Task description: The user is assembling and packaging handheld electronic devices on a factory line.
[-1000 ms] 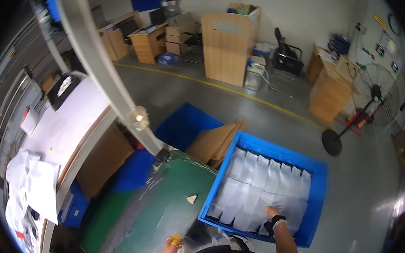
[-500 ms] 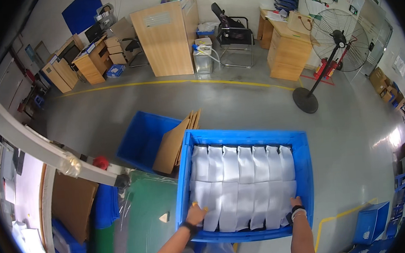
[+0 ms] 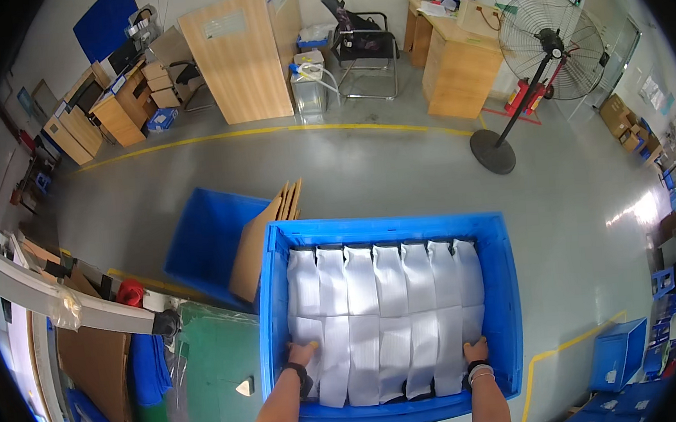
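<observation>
White, narrow, sheet-wrapped packets (image 3: 364,358) lie in two tight rows inside a blue rectangular plastic bin (image 3: 386,225), between a person's two hands and beyond them. The bare left hand (image 3: 302,354), yellow at a fingertip, is half curled at the left end of the near row; the bare right hand (image 3: 477,350) is bent at the right end. Whether either grips cannot be told, the lower fingers being hidden. The bin's side walls run just outside each hand, its near rim on the body side of both. Gray floor (image 3: 567,234) spreads right of the right hand; a flat green surface (image 3: 207,353) lies to the left hand's left. The packets look smooth, with dark edges showing at their far ends.
</observation>
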`<state>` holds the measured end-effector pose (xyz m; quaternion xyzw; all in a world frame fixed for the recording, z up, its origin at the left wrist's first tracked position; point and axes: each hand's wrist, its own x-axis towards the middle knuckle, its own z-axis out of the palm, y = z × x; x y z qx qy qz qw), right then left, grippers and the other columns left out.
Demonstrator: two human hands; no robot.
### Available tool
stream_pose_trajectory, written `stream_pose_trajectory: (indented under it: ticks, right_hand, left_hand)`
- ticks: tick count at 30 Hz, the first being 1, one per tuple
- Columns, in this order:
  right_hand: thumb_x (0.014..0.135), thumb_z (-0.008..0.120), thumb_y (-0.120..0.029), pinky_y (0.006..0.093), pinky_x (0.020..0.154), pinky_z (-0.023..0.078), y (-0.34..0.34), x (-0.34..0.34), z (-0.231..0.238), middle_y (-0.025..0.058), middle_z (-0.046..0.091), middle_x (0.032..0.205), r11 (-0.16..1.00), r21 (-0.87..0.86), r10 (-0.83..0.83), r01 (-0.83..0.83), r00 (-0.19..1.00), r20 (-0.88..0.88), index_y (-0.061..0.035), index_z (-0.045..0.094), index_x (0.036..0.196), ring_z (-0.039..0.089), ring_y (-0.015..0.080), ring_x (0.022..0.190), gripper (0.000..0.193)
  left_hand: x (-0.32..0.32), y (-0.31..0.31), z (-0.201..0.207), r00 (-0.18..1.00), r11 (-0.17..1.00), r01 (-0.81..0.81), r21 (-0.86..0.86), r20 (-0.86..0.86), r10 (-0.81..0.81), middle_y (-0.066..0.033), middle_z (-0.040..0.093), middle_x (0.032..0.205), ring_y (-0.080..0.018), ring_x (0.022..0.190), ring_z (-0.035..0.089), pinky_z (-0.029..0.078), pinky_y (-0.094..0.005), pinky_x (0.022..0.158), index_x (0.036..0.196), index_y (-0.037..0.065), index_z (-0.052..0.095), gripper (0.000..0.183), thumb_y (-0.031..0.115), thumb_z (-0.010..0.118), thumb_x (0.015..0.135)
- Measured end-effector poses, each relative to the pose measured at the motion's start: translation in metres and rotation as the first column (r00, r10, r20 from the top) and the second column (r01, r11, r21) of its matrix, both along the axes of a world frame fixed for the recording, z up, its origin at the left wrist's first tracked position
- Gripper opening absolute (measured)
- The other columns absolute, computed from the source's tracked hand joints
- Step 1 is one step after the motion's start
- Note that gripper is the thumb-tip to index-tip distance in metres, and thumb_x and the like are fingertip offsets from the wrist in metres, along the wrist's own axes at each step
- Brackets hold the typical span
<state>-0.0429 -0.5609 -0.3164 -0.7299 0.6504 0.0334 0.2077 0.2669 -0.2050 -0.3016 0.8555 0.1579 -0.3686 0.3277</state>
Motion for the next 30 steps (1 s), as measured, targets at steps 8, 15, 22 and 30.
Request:
stream_pose_trajectory:
  ticks: [8, 15, 22, 30]
  right_hand:
    - [0.067, 0.060, -0.019, 0.0377, 0.099, 0.028, -0.001, 0.005, 0.007, 0.0310, 0.041, 0.117, 1.000, -0.016, 0.001, 0.000, 0.999, 0.035, 0.0112, 0.035, 0.116, 0.037, 0.0397, 0.114, 0.063]
    - [0.067, 0.062, -0.021, 0.0369, 0.101, 0.025, 0.008, 0.019, 0.042, 0.0293, 0.035, 0.124, 0.992, 0.065, -0.114, 0.110, 0.991, 0.066, 0.0094, 0.032, 0.122, 0.032, 0.0378, 0.119, 0.069]
    - [0.057, 0.064, -0.022, 0.0360, 0.101, 0.027, 0.010, 0.013, -0.010, 0.0307, 0.037, 0.122, 0.993, 0.014, -0.115, 0.114, 0.989, 0.092, 0.0099, 0.035, 0.120, 0.034, 0.0390, 0.117, 0.076]
    - [0.058, 0.064, -0.024, 0.0351, 0.095, 0.034, -0.010, 0.027, 0.008, 0.0281, 0.047, 0.115, 0.961, 0.161, -0.242, 0.226, 0.966, 0.093, 0.0097, 0.044, 0.112, 0.044, 0.0374, 0.109, 0.067]
  left_hand:
    - [-0.009, 0.003, 0.005, 0.996, 0.988, -0.044, -0.148, 0.067, 0.054, -0.0294, 0.032, 0.127, -0.0350, 0.119, 0.035, 0.029, -0.0317, 0.098, 0.129, -0.012, 0.008, 0.095, 0.024, 0.069, 0.065]
    - [-0.029, 0.016, 0.033, 0.986, 0.996, 0.091, -0.018, 0.140, -0.088, -0.0279, 0.043, 0.117, -0.0359, 0.108, 0.046, 0.037, -0.0355, 0.092, 0.126, -0.006, 0.020, 0.080, 0.017, 0.066, 0.065]
    - [-0.031, 0.020, 0.010, 0.971, 0.997, 0.072, 0.006, 0.227, -0.071, -0.0289, 0.051, 0.105, -0.0368, 0.099, 0.052, 0.041, -0.0371, 0.086, 0.128, -0.003, 0.012, 0.083, 0.019, 0.064, 0.067]
    - [-0.012, 0.049, -0.046, 0.892, 0.915, 0.397, -0.072, 0.263, -0.367, -0.0294, 0.051, 0.105, -0.0382, 0.099, 0.050, 0.042, -0.0388, 0.084, 0.119, -0.009, 0.034, 0.071, 0.031, 0.064, 0.069]
